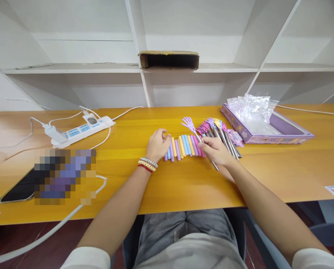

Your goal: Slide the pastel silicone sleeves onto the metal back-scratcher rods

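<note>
My right hand (215, 149) is closed around the metal rod of a back scratcher (189, 125) with a lilac hand-shaped head; the head points up and left. Beneath and left of it lies a row of purple, yellow, blue and pink handles (186, 145), side by side. My left hand (158, 145) rests at the row's left end, fingers loosely curled and thumb apart, with no object visible in it. Whether it touches the end handle I cannot tell. Behind my right hand lies a bunch of back scratchers (224, 136) with pink, purple and yellow heads and metal rods.
A purple box (281, 139) with clear plastic bags (253, 108) stands at the right. On the left lie a white power strip (84, 130) with cables and a dark phone (21, 186) beside a blurred-out patch. A cardboard box (169, 53) sits on the white shelf behind.
</note>
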Available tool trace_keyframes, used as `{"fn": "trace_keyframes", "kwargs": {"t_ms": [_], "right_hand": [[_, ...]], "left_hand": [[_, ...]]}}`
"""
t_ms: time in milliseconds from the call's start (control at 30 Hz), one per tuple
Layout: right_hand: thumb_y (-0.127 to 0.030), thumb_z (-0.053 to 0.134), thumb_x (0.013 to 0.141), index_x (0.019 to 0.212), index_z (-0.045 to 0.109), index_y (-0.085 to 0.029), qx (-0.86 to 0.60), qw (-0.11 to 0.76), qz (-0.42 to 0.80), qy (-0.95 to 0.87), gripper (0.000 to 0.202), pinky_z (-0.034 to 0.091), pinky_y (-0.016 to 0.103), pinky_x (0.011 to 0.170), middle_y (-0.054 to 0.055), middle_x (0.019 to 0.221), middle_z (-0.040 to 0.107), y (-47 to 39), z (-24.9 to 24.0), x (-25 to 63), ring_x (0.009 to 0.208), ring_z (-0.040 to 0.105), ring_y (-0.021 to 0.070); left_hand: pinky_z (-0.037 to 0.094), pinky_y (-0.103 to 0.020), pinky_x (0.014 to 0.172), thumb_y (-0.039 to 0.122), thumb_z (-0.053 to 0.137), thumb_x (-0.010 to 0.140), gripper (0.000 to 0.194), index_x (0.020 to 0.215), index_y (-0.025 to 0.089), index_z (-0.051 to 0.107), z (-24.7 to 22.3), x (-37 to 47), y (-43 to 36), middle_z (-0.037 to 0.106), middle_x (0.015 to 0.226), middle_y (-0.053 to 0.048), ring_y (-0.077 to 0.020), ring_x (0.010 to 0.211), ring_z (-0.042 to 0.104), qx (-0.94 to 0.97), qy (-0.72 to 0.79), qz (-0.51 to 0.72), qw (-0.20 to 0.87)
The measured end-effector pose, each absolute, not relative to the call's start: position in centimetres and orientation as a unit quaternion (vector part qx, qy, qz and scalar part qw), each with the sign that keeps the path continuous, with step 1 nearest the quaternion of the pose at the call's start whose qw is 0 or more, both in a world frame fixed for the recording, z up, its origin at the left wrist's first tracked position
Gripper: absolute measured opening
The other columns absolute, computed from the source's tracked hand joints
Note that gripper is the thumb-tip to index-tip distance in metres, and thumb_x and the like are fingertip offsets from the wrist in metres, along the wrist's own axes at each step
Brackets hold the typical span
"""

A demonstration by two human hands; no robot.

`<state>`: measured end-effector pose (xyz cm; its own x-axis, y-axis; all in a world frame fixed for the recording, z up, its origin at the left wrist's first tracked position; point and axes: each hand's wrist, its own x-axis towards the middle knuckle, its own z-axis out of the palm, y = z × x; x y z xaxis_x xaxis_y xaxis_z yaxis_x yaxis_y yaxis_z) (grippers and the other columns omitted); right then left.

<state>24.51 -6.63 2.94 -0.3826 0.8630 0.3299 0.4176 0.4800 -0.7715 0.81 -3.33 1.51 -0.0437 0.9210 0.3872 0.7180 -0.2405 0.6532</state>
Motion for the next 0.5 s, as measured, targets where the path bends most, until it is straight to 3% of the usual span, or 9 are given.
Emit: {"fn": "trace_keyframes", "kwargs": {"t_ms": [133,267,367,500], "right_hand": [[-0.04,0.047,0.09,0.071,0.057,-0.018,-0.38,0.33,0.33,-0.799,0.031,0.033,0.025,0.053,-0.002,0.057,0.051,-6.8,3.1,24.3,0.053,0.042,0.0107],[-0.039,0.046,0.092,0.075,0.06,-0.018,-0.355,0.305,0.309,-0.828,0.031,0.033,0.025,0.058,-0.001,0.064,0.051,-6.8,3.0,24.1,0.059,0.043,0.0113],[-0.04,0.044,0.092,0.071,0.057,-0.017,-0.349,0.305,0.299,-0.834,0.034,0.031,0.025,0.057,-0.002,0.061,0.046,-7.0,3.1,23.9,0.057,0.039,0.0106],[-0.039,0.042,0.093,0.065,0.048,-0.017,-0.35,0.309,0.304,-0.83,0.036,0.026,0.024,0.053,-0.003,0.058,0.035,-7.3,3.1,23.5,0.054,0.03,0.0093]], "left_hand": [[0.049,-0.029,0.082,0.036,0.053,0.085,0.044,0.123,0.016,0.051,2.2,2.1,-4.5,0.063,0.105,-0.009,-0.0159,0.088,0.061,0.672,0.467,0.515,0.253],[0.051,-0.025,0.069,0.038,0.052,0.087,0.039,0.117,0.015,0.057,2.8,2.9,-5.4,0.066,0.101,-0.009,-0.0127,0.075,0.062,0.599,0.429,0.575,0.356],[0.051,-0.023,0.061,0.043,0.053,0.087,0.042,0.114,0.014,0.062,3.0,2.9,-5.7,0.068,0.087,-0.007,-0.0115,0.065,0.061,0.581,0.447,0.584,0.348],[0.051,-0.023,0.061,0.047,0.05,0.089,0.046,0.116,0.013,0.065,2.5,2.9,-5.9,0.069,0.083,-0.006,-0.0131,0.068,0.063,0.602,0.456,0.591,0.284]]}}
